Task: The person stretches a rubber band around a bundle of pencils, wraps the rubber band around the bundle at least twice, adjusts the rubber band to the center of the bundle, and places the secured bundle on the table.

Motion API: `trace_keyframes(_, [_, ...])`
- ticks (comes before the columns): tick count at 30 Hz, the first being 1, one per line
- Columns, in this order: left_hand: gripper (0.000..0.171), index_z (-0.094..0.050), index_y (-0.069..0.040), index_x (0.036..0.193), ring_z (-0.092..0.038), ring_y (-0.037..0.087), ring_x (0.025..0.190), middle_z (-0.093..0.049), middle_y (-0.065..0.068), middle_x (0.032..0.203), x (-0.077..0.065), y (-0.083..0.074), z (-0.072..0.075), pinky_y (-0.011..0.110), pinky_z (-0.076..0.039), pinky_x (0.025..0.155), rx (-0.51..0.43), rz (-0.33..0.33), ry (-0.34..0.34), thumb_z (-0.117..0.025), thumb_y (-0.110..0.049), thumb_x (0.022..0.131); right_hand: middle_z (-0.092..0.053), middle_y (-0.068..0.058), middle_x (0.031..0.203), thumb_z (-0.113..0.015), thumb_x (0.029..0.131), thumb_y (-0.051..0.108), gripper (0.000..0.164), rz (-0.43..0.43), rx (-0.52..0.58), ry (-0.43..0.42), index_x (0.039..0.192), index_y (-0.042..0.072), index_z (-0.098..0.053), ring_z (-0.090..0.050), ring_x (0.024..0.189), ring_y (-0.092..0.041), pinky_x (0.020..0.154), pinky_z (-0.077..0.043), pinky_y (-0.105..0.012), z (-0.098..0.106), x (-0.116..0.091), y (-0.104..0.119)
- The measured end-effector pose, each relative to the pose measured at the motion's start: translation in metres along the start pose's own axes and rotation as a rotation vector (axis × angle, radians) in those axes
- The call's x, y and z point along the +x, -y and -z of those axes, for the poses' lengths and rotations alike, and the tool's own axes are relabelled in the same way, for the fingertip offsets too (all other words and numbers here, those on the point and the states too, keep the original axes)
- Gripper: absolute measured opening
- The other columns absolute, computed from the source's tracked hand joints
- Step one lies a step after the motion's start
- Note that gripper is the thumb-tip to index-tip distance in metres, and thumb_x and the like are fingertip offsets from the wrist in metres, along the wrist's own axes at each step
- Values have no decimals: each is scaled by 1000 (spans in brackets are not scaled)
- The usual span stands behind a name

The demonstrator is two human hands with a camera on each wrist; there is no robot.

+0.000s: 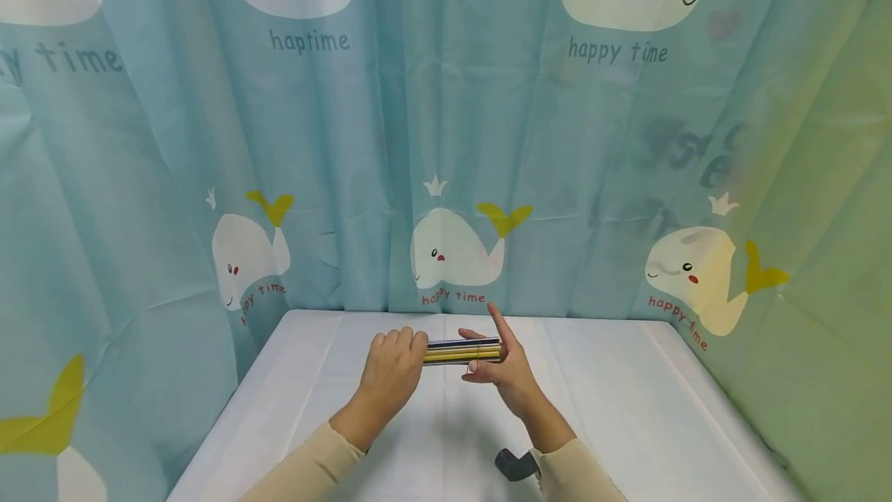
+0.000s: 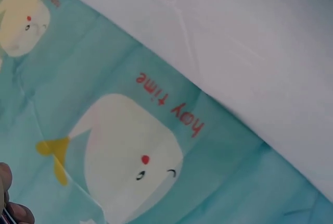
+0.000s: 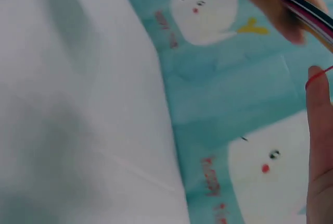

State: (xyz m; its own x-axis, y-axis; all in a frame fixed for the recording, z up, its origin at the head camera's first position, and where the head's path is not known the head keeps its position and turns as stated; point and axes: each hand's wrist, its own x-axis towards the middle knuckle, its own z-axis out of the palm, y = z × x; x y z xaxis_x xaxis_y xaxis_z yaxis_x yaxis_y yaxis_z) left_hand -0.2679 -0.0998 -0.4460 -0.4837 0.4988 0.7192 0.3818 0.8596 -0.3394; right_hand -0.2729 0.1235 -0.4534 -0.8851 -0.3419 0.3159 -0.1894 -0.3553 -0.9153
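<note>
A bundle of slim pencils (image 1: pixel 453 352), dark, yellow and pale, lies sideways above the table in the head view. My left hand (image 1: pixel 394 366) grips its left end with curled fingers. Around the other end my right hand (image 1: pixel 514 374) is spread, index finger pointing up and thumb in front of the pencils. A thin red rubber band (image 3: pixel 318 78) is stretched over a straight digit of that hand in the right wrist view; a fine line of it crosses the bundle in the head view. Only fingertips of the left hand (image 2: pixel 18 212) show in the left wrist view.
A white-covered table (image 1: pixel 648 401) spreads beneath both hands. Behind it hangs a blue-green curtain (image 1: pixel 376 138) printed with whales, continuing along both sides. A dark, bent object (image 1: pixel 514 465) shows beside the right sleeve.
</note>
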Motion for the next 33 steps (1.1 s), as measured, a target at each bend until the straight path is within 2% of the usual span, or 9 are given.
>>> trace_keyframes(3, [23, -55, -8, 90, -46, 20, 56, -45, 4, 69, 3, -3, 3, 30, -29, 50, -35, 8, -39, -74, -16, 81, -53, -23, 135, -70, 80, -1, 101, 30, 20, 13, 157, 24, -8, -63, 108, -34, 73, -54, -49, -13, -4, -10])
trace_keyframes(7, [8, -53, -8, 87, -43, 20, 53, -43, 4, 66, 8, -3, 3, 30, -26, 49, -32, -4, -88, -60, -12, 85, -60, -22, 126, -73, 81, 2, 91, -17, -16, 90, 153, 12, -18, -62, 110, -38, 78, -54, -48, -24, -9, -20])
trace_keyframes(12, [7, -50, -9, 82, -39, 19, 50, -40, 3, 63, 9, -4, 6, 30, -23, 47, 5, 0, -62, -57, -11, 85, -71, -11, 87, -70, 84, 1, 43, -95, -108, 161, 115, 0, -40, -70, 89, -32, 73, -56, -43, -27, -16, -21])
trace_keyframes(17, [23, -51, -9, 86, -43, 18, 52, -43, 3, 66, 14, -12, 14, 28, -26, 47, -17, 51, 25, -73, -13, 79, -70, -6, 75, -67, 84, -4, 40, -49, -133, 30, 108, 1, -36, -72, 76, -26, 69, -57, -40, -33, -22, -16])
trace_keyframes(23, [21, -50, -10, 82, -44, 18, 50, -43, 3, 65, 21, -21, 19, 29, -27, 46, -28, 92, 16, -71, -11, 80, -71, -12, 75, -66, 81, -7, 66, 15, -111, -157, 136, 2, -30, -72, 76, -29, 72, -56, -42, -39, -25, -15])
trace_keyframes(25, [21, -50, -10, 81, -44, 18, 50, -43, 3, 64, 22, -22, 19, 29, -26, 45, -21, 100, 7, -71, -10, 80, -71, -14, 75, -65, 83, -6, 63, 54, -100, -170, 134, 4, -31, -72, 76, -30, 75, -56, -41, -40, -25, -15])
trace_keyframes(29, [22, -49, -9, 81, -45, 18, 48, -44, 4, 63, 22, -20, 17, 28, -27, 44, -1, 116, -6, -71, -11, 80, -70, -18, 75, -57, 96, 4, 18, 152, -182, -42, 101, -4, -41, -72, 75, -29, 80, -54, -39, -42, -30, -16])
trace_keyframes(31, [22, -48, -8, 80, -46, 19, 47, -44, 4, 62, 22, -18, 16, 29, -28, 43, 17, 126, -9, -70, -11, 80, -70, -18, 74, -51, 100, 9, 18, 222, -288, 71, 94, -7, -48, -72, 74, -27, 80, -54, -38, -43, -35, -17])
trace_keyframes(33, [22, -48, -7, 80, -46, 19, 47, -44, 5, 61, 22, -15, 15, 30, -29, 42, 36, 139, -2, -70, -10, 80, -70, -16, 74, -49, 99, 14, 26, 326, -431, 182, 102, -9, -60, -71, 73, -23, 77, -55, -36, -43, -39, -17])
